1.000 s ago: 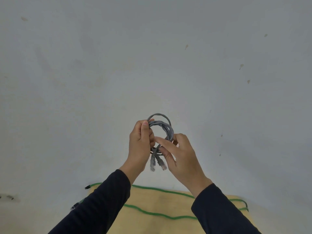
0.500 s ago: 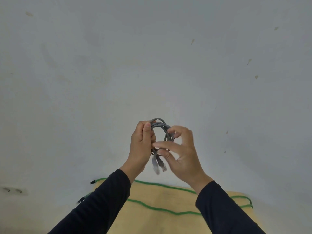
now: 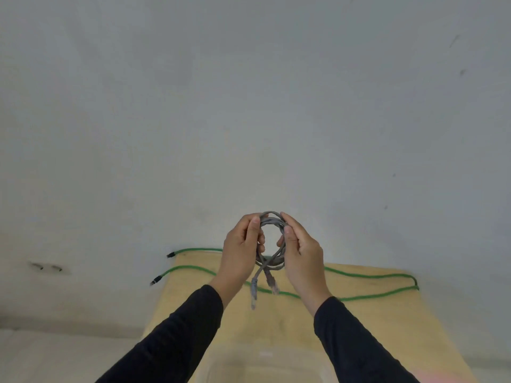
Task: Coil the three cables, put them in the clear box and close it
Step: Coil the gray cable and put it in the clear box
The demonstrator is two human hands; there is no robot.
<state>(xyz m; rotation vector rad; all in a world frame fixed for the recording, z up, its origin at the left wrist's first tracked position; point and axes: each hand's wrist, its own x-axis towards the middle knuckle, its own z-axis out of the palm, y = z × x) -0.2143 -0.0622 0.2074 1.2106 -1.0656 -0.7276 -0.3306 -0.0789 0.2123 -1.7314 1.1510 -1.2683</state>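
The right hand has moved to the side of the gray cable, so both it and the left hand now pinch the finished loop, maybe ready for the box.

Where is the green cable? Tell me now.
In the head view, the green cable lies uncoiled across the far end of the tan table, beyond both hands, its black plugs hanging off the left edge.

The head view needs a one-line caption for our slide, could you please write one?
Both hands, left and right, hold a coiled grey cable above a table where a green cable lies uncoiled.
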